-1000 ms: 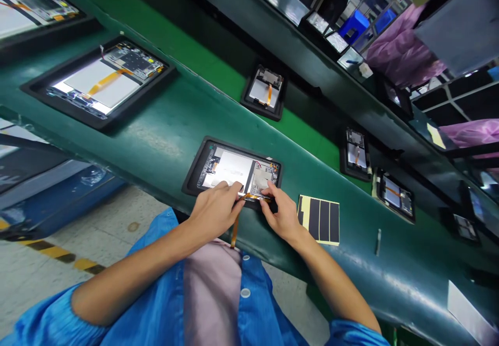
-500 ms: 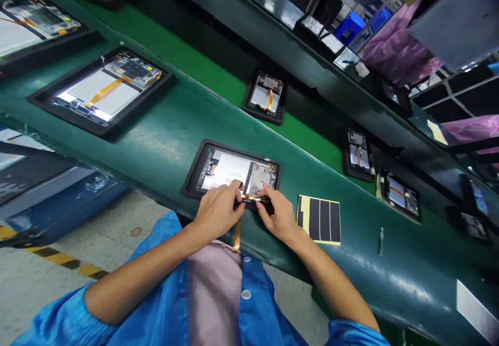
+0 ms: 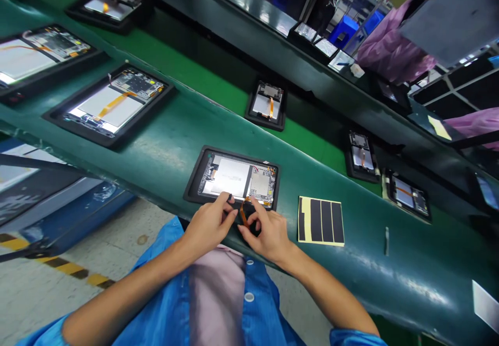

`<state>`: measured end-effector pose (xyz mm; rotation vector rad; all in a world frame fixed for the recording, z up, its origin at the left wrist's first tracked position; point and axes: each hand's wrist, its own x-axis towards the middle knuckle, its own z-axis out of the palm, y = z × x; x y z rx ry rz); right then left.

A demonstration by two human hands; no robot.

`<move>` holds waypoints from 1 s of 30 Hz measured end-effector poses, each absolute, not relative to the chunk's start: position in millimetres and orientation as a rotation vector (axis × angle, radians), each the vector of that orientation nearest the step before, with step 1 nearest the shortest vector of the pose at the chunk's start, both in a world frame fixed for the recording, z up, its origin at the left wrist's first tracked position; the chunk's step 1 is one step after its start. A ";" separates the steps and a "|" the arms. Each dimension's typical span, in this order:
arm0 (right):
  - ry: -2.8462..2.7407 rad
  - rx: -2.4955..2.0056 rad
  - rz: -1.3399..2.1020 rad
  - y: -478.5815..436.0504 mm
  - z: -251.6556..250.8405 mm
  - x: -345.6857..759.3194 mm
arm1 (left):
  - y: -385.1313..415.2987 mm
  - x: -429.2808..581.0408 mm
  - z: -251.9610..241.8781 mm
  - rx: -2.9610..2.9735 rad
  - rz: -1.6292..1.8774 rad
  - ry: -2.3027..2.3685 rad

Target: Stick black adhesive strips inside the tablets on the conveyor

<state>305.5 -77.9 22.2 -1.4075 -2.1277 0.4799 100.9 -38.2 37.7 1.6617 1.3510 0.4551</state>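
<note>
An opened tablet (image 3: 233, 175) lies in a black tray (image 3: 194, 183) before me, its white battery and circuit board bare. My right hand (image 3: 270, 231) is at its near edge, thumb and forefinger closed on an orange flex cable (image 3: 244, 214) that bows between them. Beside it my left hand (image 3: 210, 222) is pinched, with a small black piece (image 3: 230, 198) at the fingertips; its exact kind is too small to tell. Right of the tray lies a yellow sheet (image 3: 306, 221) bearing black adhesive strips (image 3: 327, 222).
More opened tablets in black trays stand to the left (image 3: 113, 106) and along the lower green belt (image 3: 267, 101). A thin clear stick (image 3: 386, 241) and a white plate (image 3: 485, 302) lie on the bench to the right. Across the line is a person in pink (image 3: 390, 44).
Both hands have drawn back toward me from the tablet's board. The orange cable, which hung down over the bench edge, is now bent up at my right fingers.
</note>
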 end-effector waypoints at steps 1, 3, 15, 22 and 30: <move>-2.094 -1.431 0.521 -81.2 19.4 301.6 | -38.0 102.3 35.8 1.617 0.488 1.322; -1.982 -1.455 0.619 -86.0 14.1 294.6 | -37.1 106.2 32.4 1.480 0.573 1.269; -1.612 -1.405 0.834 -95.2 5.2 280.6 | -27.1 124.2 26.5 1.145 0.741 1.199; -1.807 -1.429 0.629 -89.5 15.7 293.2 | -12.5 116.0 27.8 1.419 0.655 1.273; -1.988 -1.454 0.324 -75.2 25.6 315.4 | 19.5 115.2 52.9 1.997 0.315 1.406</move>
